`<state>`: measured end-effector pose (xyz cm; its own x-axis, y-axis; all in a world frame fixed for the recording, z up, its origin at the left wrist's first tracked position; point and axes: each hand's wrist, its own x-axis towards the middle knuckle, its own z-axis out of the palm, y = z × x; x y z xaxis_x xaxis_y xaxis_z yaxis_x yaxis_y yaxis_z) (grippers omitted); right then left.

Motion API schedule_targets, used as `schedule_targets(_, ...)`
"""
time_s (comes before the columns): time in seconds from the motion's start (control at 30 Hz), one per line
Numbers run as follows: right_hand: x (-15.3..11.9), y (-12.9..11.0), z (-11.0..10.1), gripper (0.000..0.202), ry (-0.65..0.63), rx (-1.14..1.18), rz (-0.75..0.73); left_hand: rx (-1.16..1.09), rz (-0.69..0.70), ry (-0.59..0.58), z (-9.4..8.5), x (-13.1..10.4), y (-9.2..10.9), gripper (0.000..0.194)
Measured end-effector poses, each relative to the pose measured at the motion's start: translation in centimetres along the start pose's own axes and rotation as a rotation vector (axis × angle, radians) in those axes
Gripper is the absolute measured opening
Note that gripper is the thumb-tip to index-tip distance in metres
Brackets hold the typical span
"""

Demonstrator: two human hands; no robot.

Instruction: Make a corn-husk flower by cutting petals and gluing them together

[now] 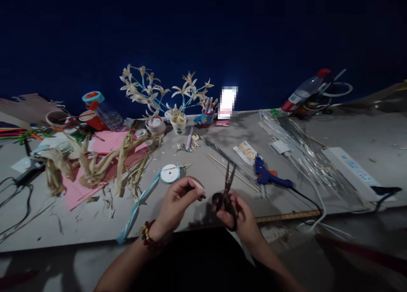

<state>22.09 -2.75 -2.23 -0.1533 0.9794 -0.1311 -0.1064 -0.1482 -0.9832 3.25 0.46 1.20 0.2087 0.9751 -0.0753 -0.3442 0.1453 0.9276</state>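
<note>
My left hand pinches a small pale piece of dried husk between thumb and fingers, above the table's front. In my right hand is a pair of dark scissors, blades pointing away from me and slightly apart. The scissors are to the right of the husk piece and do not touch it. Just beyond my left hand lies a white spool of light blue ribbon, its loose end trailing to the table edge. Behind stand pale husk flowers on blue stems in a white cup.
Dried husks lie over pink paper on the left. To the right are a blue glue gun, thin wires, a power strip and a leaning bottle. A lit phone stands at the back.
</note>
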Motion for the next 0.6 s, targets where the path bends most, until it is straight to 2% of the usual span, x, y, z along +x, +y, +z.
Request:
schedule_targets(0.13, 1.1, -1.0, 1.8, 0.040, 0.084, 0.056, -0.107, 0.001, 0.031, -0.008, 0.4, -0.3, -0.7, 0.015)
schedule_targets(0.27, 1.8, -1.7, 3.1, 0.037, 0.094, 0.118, -0.110, -0.024, 0.035, 0.002, 0.2, -0.8, -1.2, 0.014)
schedule_targets(0.33, 2.0, -2.0, 3.1, 0.035, 0.057, 0.138, -0.098, -0.047, 0.027, -0.012, -0.3, -1.0, -1.0, 0.013)
schedule_targets(0.43, 2.2, -2.7, 2.6, 0.035, -0.075, 0.112, -0.029, -0.030, 0.019, -0.060, -1.2, -1.1, -0.2, 0.016)
schedule_targets(0.5, 2.4, -3.3, 2.2, 0.037, -0.166, 0.083, 0.030, 0.083, 0.011, -0.124, -1.9, -1.0, 0.6, 0.016)
schedule_targets(0.6, 2.8, -3.9, 2.0, 0.039, -0.208, 0.082, 0.062, 0.279, 0.025, -0.243, -2.6, -0.8, 1.7, 0.015)
